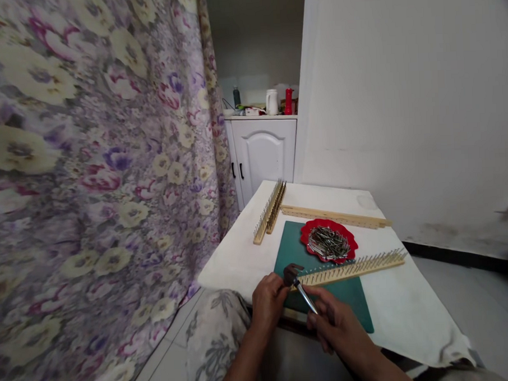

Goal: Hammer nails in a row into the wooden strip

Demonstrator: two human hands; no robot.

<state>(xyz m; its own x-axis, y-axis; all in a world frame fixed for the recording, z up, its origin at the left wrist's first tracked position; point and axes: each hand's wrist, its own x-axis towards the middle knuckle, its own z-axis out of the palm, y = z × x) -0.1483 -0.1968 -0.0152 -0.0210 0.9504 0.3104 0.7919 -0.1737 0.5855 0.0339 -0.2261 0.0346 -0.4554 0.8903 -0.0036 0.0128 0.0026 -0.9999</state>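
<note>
My right hand is wrapped round the metal handle of a claw hammer. The hammer's dark head is just above the near left end of a wooden strip studded with rows of upright nails. Close by the head, my left hand has its fingertips pinched together at that end of the strip; whatever is between them is hidden. Beneath the strip lies a green mat. Behind it, a red scalloped dish holds a heap of loose nails.
Two more nail-studded strips lie at the table's left side. Plain wooden strips lie across the back of the white-covered table. A floral curtain hangs at left, a white wall stands at right, and a white cabinet is behind.
</note>
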